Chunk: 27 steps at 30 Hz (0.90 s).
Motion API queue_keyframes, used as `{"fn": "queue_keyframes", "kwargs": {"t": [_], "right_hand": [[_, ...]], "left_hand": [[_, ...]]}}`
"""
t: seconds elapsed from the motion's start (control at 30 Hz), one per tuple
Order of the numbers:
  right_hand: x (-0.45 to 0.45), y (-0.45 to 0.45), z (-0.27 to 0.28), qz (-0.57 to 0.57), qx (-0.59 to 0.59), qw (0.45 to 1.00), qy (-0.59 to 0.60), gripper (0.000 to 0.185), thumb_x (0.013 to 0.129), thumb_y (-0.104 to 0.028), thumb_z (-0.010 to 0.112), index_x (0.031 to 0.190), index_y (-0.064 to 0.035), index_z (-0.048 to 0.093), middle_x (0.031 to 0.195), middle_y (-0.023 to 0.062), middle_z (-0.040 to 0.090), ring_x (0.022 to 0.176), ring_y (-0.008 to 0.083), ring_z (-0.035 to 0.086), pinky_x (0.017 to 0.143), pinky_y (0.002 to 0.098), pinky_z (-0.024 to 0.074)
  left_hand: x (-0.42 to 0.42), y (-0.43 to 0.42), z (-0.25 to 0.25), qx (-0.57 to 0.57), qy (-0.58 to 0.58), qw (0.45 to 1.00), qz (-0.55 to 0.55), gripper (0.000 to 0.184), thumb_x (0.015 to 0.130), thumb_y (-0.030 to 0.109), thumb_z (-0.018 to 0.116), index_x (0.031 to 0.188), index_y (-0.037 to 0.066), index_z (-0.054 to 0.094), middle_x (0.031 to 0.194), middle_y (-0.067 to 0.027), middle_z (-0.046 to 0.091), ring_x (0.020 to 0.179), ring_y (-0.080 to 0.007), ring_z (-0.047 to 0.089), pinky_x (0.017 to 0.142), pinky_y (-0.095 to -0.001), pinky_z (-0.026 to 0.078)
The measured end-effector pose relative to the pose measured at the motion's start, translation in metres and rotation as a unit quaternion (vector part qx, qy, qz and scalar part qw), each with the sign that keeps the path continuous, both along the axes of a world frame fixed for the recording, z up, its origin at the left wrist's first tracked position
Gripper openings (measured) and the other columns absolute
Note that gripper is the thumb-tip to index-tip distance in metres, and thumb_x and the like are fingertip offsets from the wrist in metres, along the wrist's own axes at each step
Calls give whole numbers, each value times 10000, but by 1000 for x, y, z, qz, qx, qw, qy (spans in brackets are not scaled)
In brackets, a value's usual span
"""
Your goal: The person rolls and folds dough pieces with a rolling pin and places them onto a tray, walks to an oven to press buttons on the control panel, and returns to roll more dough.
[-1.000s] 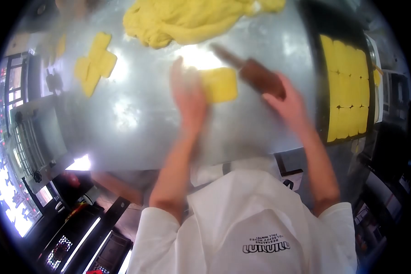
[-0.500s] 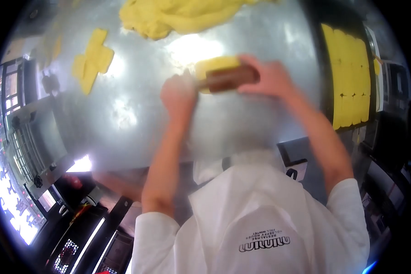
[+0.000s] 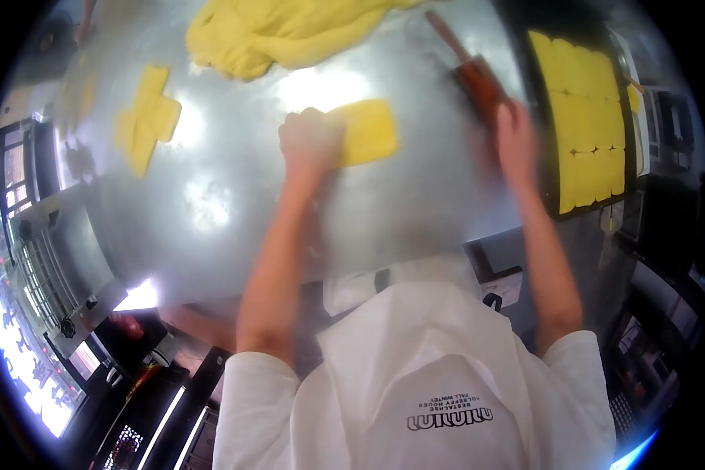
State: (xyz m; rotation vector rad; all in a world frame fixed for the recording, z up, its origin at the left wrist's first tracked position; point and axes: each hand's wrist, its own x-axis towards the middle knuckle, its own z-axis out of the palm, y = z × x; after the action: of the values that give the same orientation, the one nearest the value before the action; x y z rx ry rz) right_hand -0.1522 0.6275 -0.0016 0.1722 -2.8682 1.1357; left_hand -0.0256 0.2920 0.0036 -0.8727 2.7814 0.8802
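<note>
A flat, rounded oblong of yellow dough point(image 3: 370, 131) lies on the metal worktop point(image 3: 251, 157). My left hand point(image 3: 312, 141) is closed at its left end, fingers curled on the dough's edge and blurred. To the right, my right hand point(image 3: 515, 141) grips the near end of a brown rolling pin point(image 3: 482, 84). The pin slants away from me, its thin far handle pointing up and left. My hand hides its near handle.
A big mound of yellow dough point(image 3: 290, 35) sits at the far side. An irregular dough scrap point(image 3: 149, 117) lies to the left. On the right, a dark tray point(image 3: 554, 176) holds rows of flat yellow dough pieces point(image 3: 583, 117). Metal equipment point(image 3: 63, 258) stands at the left edge.
The rolling pin has moved off the dough to the right and turned lengthwise with my right hand. My left hand has let go of its handle and is now at the dough.
</note>
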Motion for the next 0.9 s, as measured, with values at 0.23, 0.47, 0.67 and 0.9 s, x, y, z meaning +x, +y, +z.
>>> {"fn": "queue_keyframes", "kwargs": {"t": [0.23,0.47,0.67,0.9], "right_hand": [[8,3,4,-20,-33,999,1,487,975,-508,615,1297,-142,635,949,98,717,884,258,685,827,343,521],[2,8,1,16,-38,999,-1,493,967,-509,631,1291,-138,636,951,92,728,877,256,696,825,340,526],[4,15,11,24,-39,997,-61,518,940,-517,653,1298,-144,626,1011,92,738,935,257,707,862,346,530],[-1,20,22,91,15,989,-119,612,886,-449,730,1373,-122,554,1127,192,720,1053,377,690,908,430,536]], "left_hand": [[33,42,40,67,223,972,-31,145,880,73,706,985,13,626,924,-167,670,819,-341,650,713,-394,514],[55,115,96,-6,230,940,-252,294,813,-13,720,1095,49,665,1032,-139,686,893,-370,648,739,-427,540],[80,132,38,47,241,964,-102,245,896,58,712,1138,28,684,1084,-158,716,979,-312,688,817,-386,551],[43,105,33,54,204,977,34,375,1012,160,623,1354,6,597,1259,-161,683,1211,-280,633,987,-366,500]]}}
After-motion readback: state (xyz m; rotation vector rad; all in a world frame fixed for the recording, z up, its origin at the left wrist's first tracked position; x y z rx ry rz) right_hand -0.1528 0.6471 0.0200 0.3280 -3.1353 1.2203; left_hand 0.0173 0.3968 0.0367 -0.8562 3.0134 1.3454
